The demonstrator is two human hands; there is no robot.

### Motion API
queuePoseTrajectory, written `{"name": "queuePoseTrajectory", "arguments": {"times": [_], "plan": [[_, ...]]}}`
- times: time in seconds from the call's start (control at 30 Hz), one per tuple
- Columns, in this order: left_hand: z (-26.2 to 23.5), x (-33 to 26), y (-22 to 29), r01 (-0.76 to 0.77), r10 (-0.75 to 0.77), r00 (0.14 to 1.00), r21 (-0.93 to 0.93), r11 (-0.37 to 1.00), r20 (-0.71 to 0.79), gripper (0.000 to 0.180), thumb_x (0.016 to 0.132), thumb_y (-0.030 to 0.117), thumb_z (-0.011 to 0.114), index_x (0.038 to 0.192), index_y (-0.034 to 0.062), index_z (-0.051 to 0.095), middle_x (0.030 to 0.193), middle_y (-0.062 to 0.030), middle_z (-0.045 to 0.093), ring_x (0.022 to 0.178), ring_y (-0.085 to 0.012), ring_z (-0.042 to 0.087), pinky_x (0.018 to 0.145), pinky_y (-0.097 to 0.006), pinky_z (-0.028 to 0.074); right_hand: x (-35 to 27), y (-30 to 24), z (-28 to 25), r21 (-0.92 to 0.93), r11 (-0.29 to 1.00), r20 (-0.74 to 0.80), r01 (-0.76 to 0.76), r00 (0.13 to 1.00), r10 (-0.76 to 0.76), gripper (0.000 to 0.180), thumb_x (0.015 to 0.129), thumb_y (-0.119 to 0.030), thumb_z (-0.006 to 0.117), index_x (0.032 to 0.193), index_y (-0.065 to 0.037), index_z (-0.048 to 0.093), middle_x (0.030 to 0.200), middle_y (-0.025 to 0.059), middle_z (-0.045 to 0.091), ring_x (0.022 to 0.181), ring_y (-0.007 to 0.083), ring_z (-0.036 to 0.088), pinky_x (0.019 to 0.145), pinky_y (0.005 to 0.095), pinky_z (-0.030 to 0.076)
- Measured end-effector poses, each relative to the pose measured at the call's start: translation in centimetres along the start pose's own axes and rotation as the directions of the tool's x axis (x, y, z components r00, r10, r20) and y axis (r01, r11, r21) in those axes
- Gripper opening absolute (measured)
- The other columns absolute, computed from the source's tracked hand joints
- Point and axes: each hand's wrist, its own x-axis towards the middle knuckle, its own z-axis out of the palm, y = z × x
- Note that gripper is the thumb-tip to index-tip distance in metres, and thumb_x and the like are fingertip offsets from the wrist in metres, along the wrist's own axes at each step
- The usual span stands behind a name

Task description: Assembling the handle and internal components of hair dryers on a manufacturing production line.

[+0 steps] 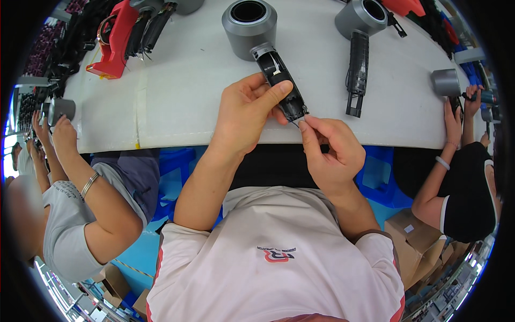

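A partly assembled hair dryer stands on the table in front of me, its grey round head away from me. The black handle slants toward me, its shell open with a white connector and parts showing inside. My left hand is wrapped round the handle, thumb on top. At the handle's near end, my right hand is closed in a pinch on what looks like a thin dark wire. The fingertips hide most of that wire.
A second grey hair dryer with an open black handle lies to the right on the white table. At the far left stands a red tape dispenser beside more dark handles. Co-workers sit left and right, each handling a grey dryer head.
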Motion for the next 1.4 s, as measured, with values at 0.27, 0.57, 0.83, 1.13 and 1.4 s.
{"name": "queuePoseTrajectory", "arguments": {"times": [0.27,0.57,0.83,1.13,1.4], "plan": [[-0.8,-0.1,-0.1,0.008,-0.012,0.999,0.076,0.997,0.049,0.027,0.102,0.015,0.068,0.115,-0.0078,0.066,0.099,-0.0168,0.075,0.081,-0.0196,0.073,0.059,-0.026,0.052,-0.7,0.2,-0.1,-0.075,0.986,0.003,0.146,0.989,-0.147,0.020,0.082,0.011,0.078,0.101,0.003,0.075,0.090,0.0124,0.072,0.065,0.0142,0.066,0.054,0.0243,0.052],[-0.8,-0.1,0.1,0.032,-0.035,0.998,0.070,0.997,0.050,0.027,0.102,0.015,0.068,0.116,-0.0076,0.066,0.100,-0.0167,0.075,0.082,-0.0205,0.074,0.058,-0.024,0.051,0.4,1.0,-1.6,0.014,0.967,0.182,0.256,0.950,-0.254,0.028,0.079,0.011,0.078,0.106,0.006,0.074,0.091,0.0131,0.071,0.068,0.0205,0.065,0.054,0.0282,0.049],[-0.9,-0.3,-0.1,0.021,-0.025,0.998,0.088,0.996,0.055,0.027,0.102,0.015,0.067,0.116,-0.0077,0.066,0.101,-0.0171,0.075,0.086,-0.0226,0.075,0.058,-0.024,0.052,0.5,1.5,-1.4,0.027,0.975,0.128,0.220,0.967,-0.222,0.015,0.079,0.004,0.084,0.093,0.002,0.077,0.084,0.0109,0.071,0.061,0.0161,0.061,0.050,0.0273,0.045],[-1.2,-0.2,0.0,0.031,-0.036,0.998,0.101,0.994,0.049,0.026,0.103,0.014,0.066,0.115,-0.0082,0.066,0.101,-0.0176,0.074,0.086,-0.0229,0.074,0.058,-0.025,0.052,-0.2,2.8,0.0,-0.229,0.793,0.161,0.564,0.826,-0.541,0.020,0.079,0.006,0.074,0.098,0.003,0.069,0.092,0.0169,0.072,0.067,0.0258,0.066,0.053,0.0318,0.051],[-1.2,0.1,0.3,0.085,-0.088,0.995,0.068,0.994,0.045,0.026,0.103,0.014,0.065,0.115,-0.0084,0.065,0.101,-0.0163,0.073,0.087,-0.0224,0.074,0.059,-0.026,0.051,0.7,1.9,-0.5,-0.311,0.728,0.282,0.611,0.791,-0.543,0.014,0.081,-0.002,0.071,0.094,0.002,0.067,0.096,0.0159,0.071,0.065,0.0245,0.061,0.051,0.0351,0.049]]}}
